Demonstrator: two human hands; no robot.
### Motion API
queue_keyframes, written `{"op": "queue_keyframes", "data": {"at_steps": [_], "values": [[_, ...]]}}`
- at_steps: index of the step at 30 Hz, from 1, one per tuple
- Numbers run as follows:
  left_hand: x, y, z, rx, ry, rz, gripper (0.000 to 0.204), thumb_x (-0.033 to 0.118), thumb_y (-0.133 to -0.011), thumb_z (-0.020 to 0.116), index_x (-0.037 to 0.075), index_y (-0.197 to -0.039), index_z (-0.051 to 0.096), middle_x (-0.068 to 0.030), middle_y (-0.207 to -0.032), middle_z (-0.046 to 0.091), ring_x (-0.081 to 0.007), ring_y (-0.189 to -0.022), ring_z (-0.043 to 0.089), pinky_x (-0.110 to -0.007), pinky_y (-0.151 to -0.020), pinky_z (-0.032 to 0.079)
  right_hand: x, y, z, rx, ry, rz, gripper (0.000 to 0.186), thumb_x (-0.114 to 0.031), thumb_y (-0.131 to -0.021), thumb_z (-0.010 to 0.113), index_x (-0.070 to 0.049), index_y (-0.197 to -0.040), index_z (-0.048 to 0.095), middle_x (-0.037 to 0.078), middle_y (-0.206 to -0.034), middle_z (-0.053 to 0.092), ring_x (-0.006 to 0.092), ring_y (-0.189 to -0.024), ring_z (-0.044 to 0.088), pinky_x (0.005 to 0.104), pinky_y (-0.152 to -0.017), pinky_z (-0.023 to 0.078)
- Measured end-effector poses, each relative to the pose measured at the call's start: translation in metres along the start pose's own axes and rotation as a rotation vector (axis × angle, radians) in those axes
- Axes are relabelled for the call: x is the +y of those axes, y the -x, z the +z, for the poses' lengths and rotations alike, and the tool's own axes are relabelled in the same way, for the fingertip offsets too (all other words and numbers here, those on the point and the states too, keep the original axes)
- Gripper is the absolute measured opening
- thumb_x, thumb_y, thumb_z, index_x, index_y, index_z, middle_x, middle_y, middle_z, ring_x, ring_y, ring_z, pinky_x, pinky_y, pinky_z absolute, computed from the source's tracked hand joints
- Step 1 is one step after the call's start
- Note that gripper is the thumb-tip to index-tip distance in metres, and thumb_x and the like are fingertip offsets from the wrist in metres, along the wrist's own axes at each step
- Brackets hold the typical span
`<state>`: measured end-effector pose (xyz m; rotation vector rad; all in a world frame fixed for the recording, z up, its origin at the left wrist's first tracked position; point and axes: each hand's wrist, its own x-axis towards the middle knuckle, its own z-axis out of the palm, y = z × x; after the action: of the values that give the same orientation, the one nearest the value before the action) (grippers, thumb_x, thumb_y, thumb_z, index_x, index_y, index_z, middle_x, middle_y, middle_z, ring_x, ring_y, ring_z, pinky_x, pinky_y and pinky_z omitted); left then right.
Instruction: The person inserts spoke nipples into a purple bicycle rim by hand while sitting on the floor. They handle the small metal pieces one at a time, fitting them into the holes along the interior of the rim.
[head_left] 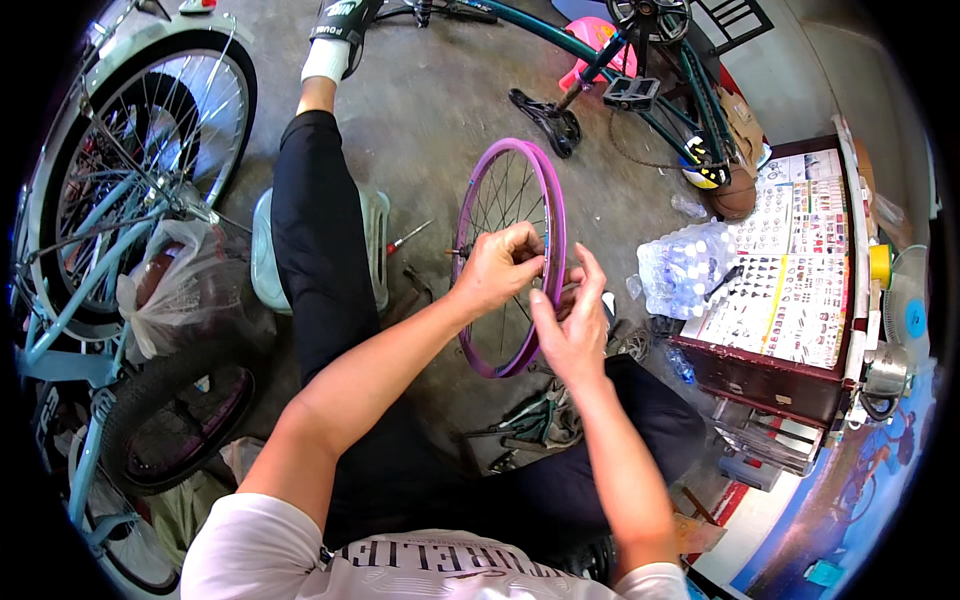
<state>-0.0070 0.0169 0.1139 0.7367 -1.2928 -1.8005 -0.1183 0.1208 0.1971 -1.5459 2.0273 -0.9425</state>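
Note:
A purple bicycle wheel (pixel 493 156) with thin spokes and no tire stands upright, slightly tilted, between my hands. My left hand (pixel 496 268) has its fingers bent and pinched at the inner edge of the rim, among the spokes. My right hand (pixel 570 325) grips the rim from the right side, thumb raised beside it and index finger partly bent. Whether either pinch also holds something small is hidden. On the floor behind the wheel lies a red-handled screwdriver (pixel 400 240). Below it are assorted metal tools (pixel 525 420), partly hidden by my leg.
A pale blue bicycle (pixel 70 330) and a loose tire (pixel 130 440) crowd the left, beside a plastic stool (pixel 268 250). A dark bicycle (pixel 560 50) is at the back. Bottled water (pixel 680 265) and a cabinet (pixel 770 390) covered with printed sheets stand right.

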Motion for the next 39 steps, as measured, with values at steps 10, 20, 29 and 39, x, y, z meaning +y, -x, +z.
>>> {"op": "queue_keyframes", "data": {"at_steps": [10, 20, 29, 39], "values": [[-0.006, 0.0, 0.002, 0.048, -0.141, 0.021, 0.011, 0.0, -0.093, 0.072, -0.003, -0.104, 0.071, -0.0067, -0.085, 0.074, -0.009, -0.075, 0.068, -0.029, -0.067, 0.056, -0.01, -0.052, -0.038, -0.114, 0.403, -0.329, 0.027, -0.015, -0.089, 0.074, -0.01, -0.113, 0.063, 0.011, -0.099, 0.07, 0.0347, -0.081, 0.071, 0.0452, -0.074, 0.057], [-0.001, 0.0, 0.006, 0.064, -0.182, 0.088, 0.015, -0.003, -0.094, 0.071, -0.004, -0.109, 0.068, -0.0035, -0.084, 0.072, -0.0091, -0.077, 0.064, -0.027, -0.071, 0.054, -0.011, -0.06, -0.034, -0.12, 0.457, -0.364, 0.018, -0.011, -0.09, 0.074, -0.005, -0.104, 0.063, 0.014, -0.085, 0.072, 0.0341, -0.076, 0.072, 0.0451, -0.068, 0.057], [0.005, 0.002, 0.006, 0.051, -0.316, 0.138, 0.014, -0.002, -0.093, 0.074, -0.003, -0.107, 0.074, -0.0095, -0.085, 0.074, -0.0132, -0.077, 0.07, -0.031, -0.071, 0.056, -0.015, -0.061, -0.037, -0.167, 0.628, -0.331, 0.014, -0.014, -0.092, 0.068, -0.004, -0.099, 0.059, 0.013, -0.079, 0.071, 0.0329, -0.075, 0.073, 0.0457, -0.07, 0.058], [0.006, -0.002, 0.003, 0.006, -0.289, 0.211, 0.014, -0.005, -0.094, 0.071, -0.005, -0.107, 0.073, -0.0105, -0.088, 0.073, -0.018, -0.08, 0.074, -0.032, -0.071, 0.059, -0.014, -0.062, -0.033, -0.103, 0.654, -0.368, 0.011, -0.011, -0.093, 0.066, -0.006, -0.1, 0.059, 0.013, -0.089, 0.07, 0.0312, -0.079, 0.073, 0.0443, -0.075, 0.058]]}}
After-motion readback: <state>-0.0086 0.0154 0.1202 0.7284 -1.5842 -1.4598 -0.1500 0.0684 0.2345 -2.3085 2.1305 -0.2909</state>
